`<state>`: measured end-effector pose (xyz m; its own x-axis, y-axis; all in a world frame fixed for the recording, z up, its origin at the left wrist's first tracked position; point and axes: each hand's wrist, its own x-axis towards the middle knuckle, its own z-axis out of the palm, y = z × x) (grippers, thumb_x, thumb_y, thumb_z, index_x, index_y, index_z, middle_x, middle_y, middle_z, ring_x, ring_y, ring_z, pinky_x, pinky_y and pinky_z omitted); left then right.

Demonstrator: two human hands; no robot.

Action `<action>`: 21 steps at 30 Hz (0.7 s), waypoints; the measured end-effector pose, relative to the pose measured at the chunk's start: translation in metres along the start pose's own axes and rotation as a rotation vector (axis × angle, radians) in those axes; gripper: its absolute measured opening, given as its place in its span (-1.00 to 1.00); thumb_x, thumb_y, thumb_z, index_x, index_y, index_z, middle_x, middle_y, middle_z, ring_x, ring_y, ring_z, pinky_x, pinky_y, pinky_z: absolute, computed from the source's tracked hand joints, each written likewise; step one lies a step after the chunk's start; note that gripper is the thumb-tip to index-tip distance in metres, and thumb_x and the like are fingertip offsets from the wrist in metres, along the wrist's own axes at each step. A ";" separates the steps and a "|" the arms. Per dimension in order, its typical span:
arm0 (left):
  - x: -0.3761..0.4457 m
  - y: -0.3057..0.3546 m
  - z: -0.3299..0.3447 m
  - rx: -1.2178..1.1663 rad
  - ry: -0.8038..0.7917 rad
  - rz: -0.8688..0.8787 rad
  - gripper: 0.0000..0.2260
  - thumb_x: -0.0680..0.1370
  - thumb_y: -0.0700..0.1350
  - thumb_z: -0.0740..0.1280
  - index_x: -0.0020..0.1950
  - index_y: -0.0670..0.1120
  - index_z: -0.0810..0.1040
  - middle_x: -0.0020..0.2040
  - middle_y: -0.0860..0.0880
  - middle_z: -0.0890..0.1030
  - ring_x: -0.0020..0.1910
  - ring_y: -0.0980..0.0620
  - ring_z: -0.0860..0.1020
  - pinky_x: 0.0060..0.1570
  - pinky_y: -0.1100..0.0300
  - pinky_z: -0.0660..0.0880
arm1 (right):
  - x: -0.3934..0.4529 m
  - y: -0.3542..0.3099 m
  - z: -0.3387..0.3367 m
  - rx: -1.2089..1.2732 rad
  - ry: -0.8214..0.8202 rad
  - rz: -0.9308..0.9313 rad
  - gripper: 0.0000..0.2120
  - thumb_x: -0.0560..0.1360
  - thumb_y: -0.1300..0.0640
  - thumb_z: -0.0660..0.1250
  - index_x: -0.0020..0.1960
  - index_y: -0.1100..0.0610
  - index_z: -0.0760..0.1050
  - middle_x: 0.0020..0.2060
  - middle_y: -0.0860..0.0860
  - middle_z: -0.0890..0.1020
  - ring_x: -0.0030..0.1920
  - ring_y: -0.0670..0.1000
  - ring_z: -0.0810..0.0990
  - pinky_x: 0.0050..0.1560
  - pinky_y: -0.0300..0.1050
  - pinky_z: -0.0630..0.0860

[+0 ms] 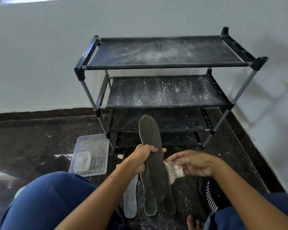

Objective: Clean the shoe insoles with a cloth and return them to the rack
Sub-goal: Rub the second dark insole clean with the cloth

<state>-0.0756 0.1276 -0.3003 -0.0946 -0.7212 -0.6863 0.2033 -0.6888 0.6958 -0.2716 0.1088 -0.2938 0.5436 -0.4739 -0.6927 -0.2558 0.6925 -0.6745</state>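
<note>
A black shoe rack (165, 63) with dusty fabric shelves stands on the dark floor (32, 138) against a pale wall, its shelves bare, probably emptied so the insoles can be cleaned first. A clear plastic tray (91, 155) sits on the floor by the rack's front left leg, a smaller tub inside it.

A seated person in blue trousers holds one dark insole (154, 156) upright between the knees. The left hand (142, 159) has its grip clamped around the insole's middle, steadying it. The right hand (193, 164) pinches a crumpled white cloth (174, 171) against the insole's right edge, apparently wiping it. Below, more insoles lie on the floor: two dark ones (150, 206) and a pale one (130, 200), likely awaiting their turn.
</note>
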 end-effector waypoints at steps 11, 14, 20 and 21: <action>0.104 -0.072 0.038 0.044 0.156 -0.176 -0.67 0.51 -0.17 0.36 0.22 -0.28 0.47 0.04 -0.22 0.64 -0.08 -0.14 0.62 -0.14 0.04 0.58 | 0.069 0.051 -0.040 0.108 0.248 0.162 -0.84 0.50 0.39 0.25 -0.05 0.27 0.59 -0.23 0.11 0.61 -0.30 -0.05 0.56 -0.32 -0.23 0.53; 0.123 -0.104 0.049 0.093 0.107 -0.282 -0.74 0.52 -0.22 0.31 0.17 -0.29 0.52 -0.04 -0.24 0.61 -0.11 -0.17 0.60 -0.10 0.02 0.57 | 0.086 0.076 -0.058 0.003 0.420 0.285 -0.89 0.44 0.37 0.37 -0.03 0.35 0.56 -0.25 0.15 0.58 -0.30 0.02 0.56 -0.33 -0.15 0.53; 0.137 -0.157 0.053 0.179 0.053 -0.433 -0.81 0.60 -0.32 0.11 -0.18 -0.23 0.44 -0.45 -0.08 0.47 -0.56 0.06 0.49 -0.41 0.15 0.51 | 0.121 0.125 -0.081 -0.204 0.629 0.454 -0.81 0.31 0.34 0.44 -0.08 0.34 0.56 -0.20 0.20 0.63 -0.21 0.12 0.65 -0.22 -0.03 0.64; 0.140 -0.164 0.056 0.185 0.042 -0.435 -0.79 0.59 -0.33 0.09 -0.20 -0.22 0.42 -0.49 -0.06 0.45 -0.60 0.07 0.46 -0.48 0.19 0.47 | 0.125 0.132 -0.083 -0.245 0.654 0.472 -0.81 0.32 0.31 0.43 -0.08 0.32 0.56 -0.21 0.17 0.63 -0.24 0.09 0.64 -0.29 -0.09 0.62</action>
<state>-0.1764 0.1358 -0.4985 -0.0920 -0.3615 -0.9278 -0.0237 -0.9307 0.3650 -0.3037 0.0957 -0.4903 -0.2171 -0.4365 -0.8731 -0.5471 0.7952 -0.2615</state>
